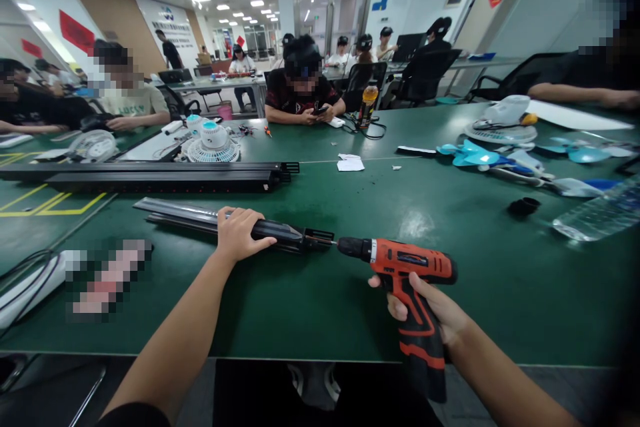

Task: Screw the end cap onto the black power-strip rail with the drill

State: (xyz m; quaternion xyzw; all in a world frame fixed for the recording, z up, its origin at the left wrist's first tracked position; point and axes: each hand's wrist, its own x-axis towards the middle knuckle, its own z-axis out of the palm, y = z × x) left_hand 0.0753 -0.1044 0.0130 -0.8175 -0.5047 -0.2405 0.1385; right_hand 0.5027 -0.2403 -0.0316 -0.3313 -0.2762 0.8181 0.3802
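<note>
My left hand (241, 235) presses down on a long black plastic housing (280, 233) lying on the green table, fingers wrapped over its top and thumb pointing right. In my right hand (440, 307) is a red and black cordless drill (415, 263), gripped by its handle, the battery base hanging over the table's front edge. The drill lies level and points left. Its thin bit (334, 242) meets the slotted right end (319, 238) of the housing; whether it sits in a screw there is too small to tell.
Two long black housings (165, 180) lie behind my left hand. Fan parts (213, 140) stand at the back left, blue fan blades (470, 153) and a plastic water bottle (600, 210) at the right. A person (305, 87) sits opposite with a phone. White paper (351, 163) lies mid-table.
</note>
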